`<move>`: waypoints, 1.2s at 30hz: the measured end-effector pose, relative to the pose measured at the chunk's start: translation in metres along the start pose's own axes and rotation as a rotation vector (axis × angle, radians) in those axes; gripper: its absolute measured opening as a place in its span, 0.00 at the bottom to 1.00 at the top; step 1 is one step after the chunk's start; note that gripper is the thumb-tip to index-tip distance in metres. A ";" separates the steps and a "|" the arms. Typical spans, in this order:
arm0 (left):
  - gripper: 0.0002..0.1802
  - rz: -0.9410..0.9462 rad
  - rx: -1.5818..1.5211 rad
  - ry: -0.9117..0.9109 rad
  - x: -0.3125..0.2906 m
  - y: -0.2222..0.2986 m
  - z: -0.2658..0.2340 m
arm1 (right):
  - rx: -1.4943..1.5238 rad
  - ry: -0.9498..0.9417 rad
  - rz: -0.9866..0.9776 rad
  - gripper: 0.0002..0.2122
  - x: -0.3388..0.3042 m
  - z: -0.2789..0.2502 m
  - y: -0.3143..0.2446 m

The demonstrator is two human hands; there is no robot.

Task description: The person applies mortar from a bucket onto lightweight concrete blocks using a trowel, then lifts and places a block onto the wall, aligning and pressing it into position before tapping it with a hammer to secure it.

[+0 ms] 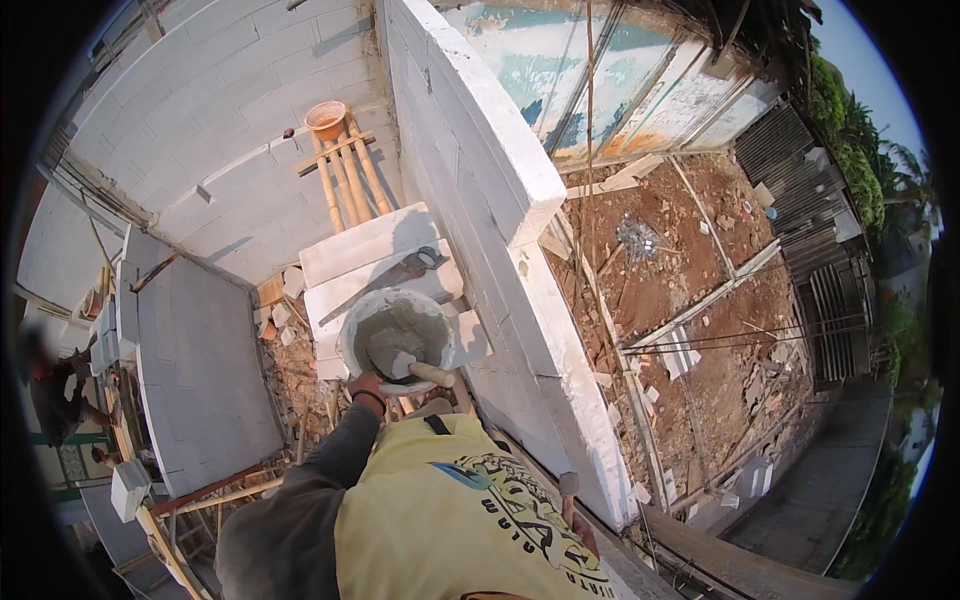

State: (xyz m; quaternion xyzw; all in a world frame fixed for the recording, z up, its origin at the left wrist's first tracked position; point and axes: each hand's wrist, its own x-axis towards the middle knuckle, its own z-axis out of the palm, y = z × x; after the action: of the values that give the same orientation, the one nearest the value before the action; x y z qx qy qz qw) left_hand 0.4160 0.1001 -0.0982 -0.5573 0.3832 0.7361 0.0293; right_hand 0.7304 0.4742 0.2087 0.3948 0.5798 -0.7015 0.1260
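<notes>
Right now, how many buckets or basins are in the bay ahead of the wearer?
2: a grey-smeared bucket at the left hand, and an orange basin farther ahead on bamboo poles. Others may be hidden.

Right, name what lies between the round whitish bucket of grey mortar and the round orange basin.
Pale rectangular blocks, then long tan bamboo poles, in the head view.

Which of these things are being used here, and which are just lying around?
Seemingly in use:
bucket of grey mix, touched by the left hand
tan-handled trowel inside it

Apparently lying around:
orange basin on bamboo poles
broken rubble
</notes>
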 end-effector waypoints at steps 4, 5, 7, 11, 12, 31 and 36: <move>0.21 -0.052 -0.126 0.023 -0.004 0.004 -0.021 | -0.120 -0.089 -0.053 0.11 0.030 0.044 -0.092; 0.20 -0.060 -0.158 0.010 -0.003 0.004 -0.026 | -0.044 -0.229 -0.060 0.15 0.051 0.045 -0.103; 0.19 -0.060 -0.195 -0.017 0.000 -0.001 -0.039 | -0.058 -0.310 -0.124 0.15 0.075 0.075 -0.150; 0.17 0.011 -0.294 -0.102 0.014 -0.016 -0.080 | -0.307 -0.295 -0.487 0.13 0.148 0.161 -0.266; 0.17 0.078 -0.238 -0.073 0.003 -0.018 -0.078 | -0.446 -0.248 -0.595 0.14 0.170 0.180 -0.297; 0.30 0.112 -0.197 0.109 -0.051 -0.009 -0.079 | -1.437 0.302 -1.207 0.23 0.456 0.342 -0.511; 0.27 0.220 -0.155 0.069 -0.032 -0.019 -0.064 | -1.405 0.284 -1.233 0.25 0.467 0.363 -0.521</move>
State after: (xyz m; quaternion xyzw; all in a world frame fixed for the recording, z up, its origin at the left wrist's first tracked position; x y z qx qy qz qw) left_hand 0.4882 0.0879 -0.0870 -0.5376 0.3845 0.7427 -0.1079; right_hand -0.0546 0.4283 0.2601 -0.0658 0.9861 -0.0800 -0.1299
